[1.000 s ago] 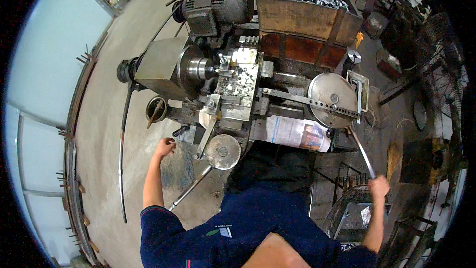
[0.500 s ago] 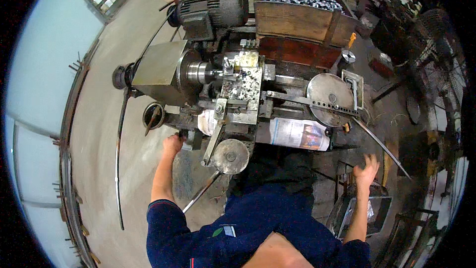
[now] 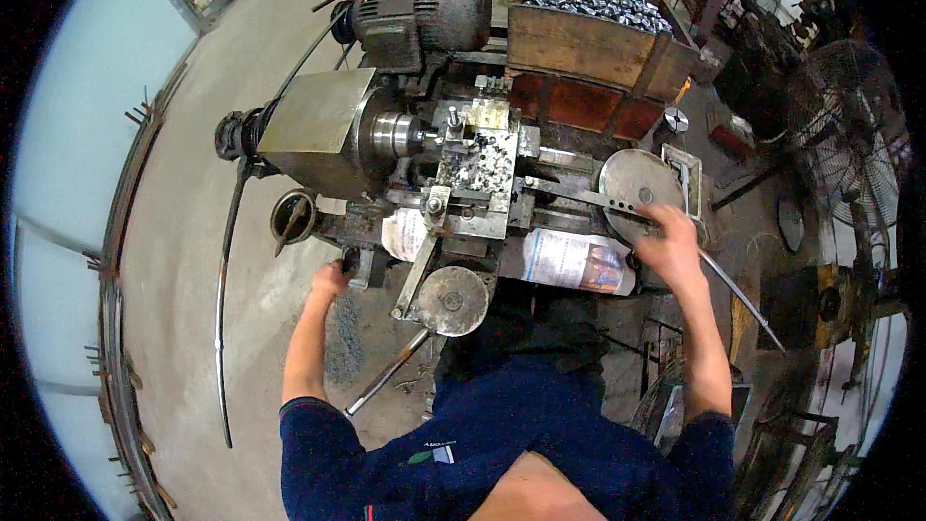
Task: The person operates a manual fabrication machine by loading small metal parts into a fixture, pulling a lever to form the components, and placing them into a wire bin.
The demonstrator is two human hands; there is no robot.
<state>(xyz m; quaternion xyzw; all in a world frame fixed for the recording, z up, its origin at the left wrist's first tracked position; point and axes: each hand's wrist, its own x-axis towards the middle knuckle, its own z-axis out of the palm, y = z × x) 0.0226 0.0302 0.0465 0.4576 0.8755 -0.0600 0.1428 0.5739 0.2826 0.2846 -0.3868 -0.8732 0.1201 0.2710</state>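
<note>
A metal lathe fills the middle, with a bright round chuck (image 3: 394, 135) and a carriage (image 3: 479, 169) strewn with metal chips. My left hand (image 3: 330, 279) is at the machine's lower left corner, fingers curled around a small dark part, mostly hidden, that looks like a handle. My right hand (image 3: 667, 243) is over the near edge of the large round metal disc (image 3: 627, 177), by the end of the perforated metal bar (image 3: 579, 195). Its fingers are bent and slightly blurred; whether they grip anything does not show. A smaller disc (image 3: 451, 302) with a rod handle (image 3: 388, 372) sits in front of me.
Behind the lathe are an electric motor (image 3: 422, 19) and a wooden box (image 3: 588, 39) heaped with shiny metal pieces. A round pot (image 3: 294, 216) stands at the left. A printed sheet (image 3: 569, 260) lies near the right hand. A caged fan (image 3: 844, 135) stands far right.
My right hand has moved up and left from the open air at the lower right to the large disc and the bar. My left hand stays at the same dark part.
</note>
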